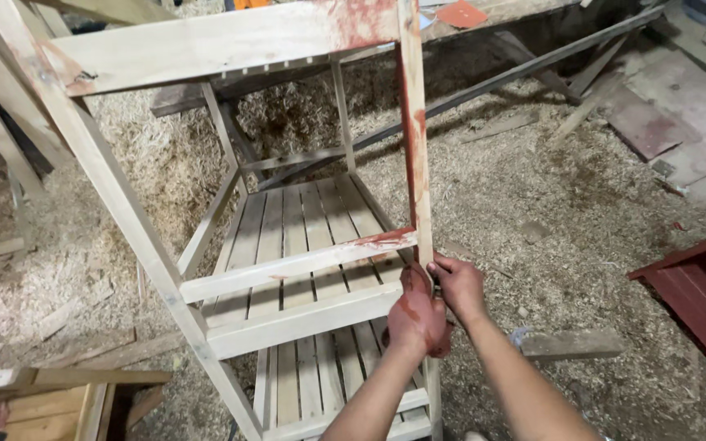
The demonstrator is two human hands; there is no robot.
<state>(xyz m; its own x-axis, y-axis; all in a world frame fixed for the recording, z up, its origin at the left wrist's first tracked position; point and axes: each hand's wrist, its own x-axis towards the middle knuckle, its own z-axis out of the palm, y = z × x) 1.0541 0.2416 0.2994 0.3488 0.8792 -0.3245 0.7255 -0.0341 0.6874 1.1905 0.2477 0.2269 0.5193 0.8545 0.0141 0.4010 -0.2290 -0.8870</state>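
head view: both hands are on the front right post of a bare wooden shelf rack standing in sawdust. left hand, smeared red, is wrapped round the post; right hand pinches something small against it, can't tell what. red stain covers the post's upper part and a top rail corner, so i'd say staining has barely begun.

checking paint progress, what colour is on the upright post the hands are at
Dark red stain streaks the pale wooden post, seen in the head view.

Both hands together, fingers curled, red-stained.
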